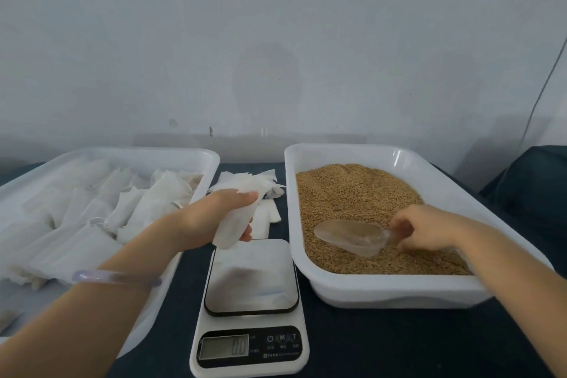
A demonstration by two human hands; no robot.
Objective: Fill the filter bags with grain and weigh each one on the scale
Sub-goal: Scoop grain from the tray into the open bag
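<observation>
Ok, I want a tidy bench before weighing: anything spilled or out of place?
The grain looks contained in the grain tray. Some loose filter bags lie on the table between it and the bag tray.

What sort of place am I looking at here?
Likely a small hand-packing bench: a bin of loose grain with a scoop, a tray of white filter bags, and a digital scale between them.

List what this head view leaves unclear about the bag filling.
Head view throughout.
Scale display: digits too blurred to read.
Scoop handle: hidden in the right hand's grip.
Filter bag contents: hidden by its paper and the left hand.
Left tray: cut off by the left edge.
</observation>
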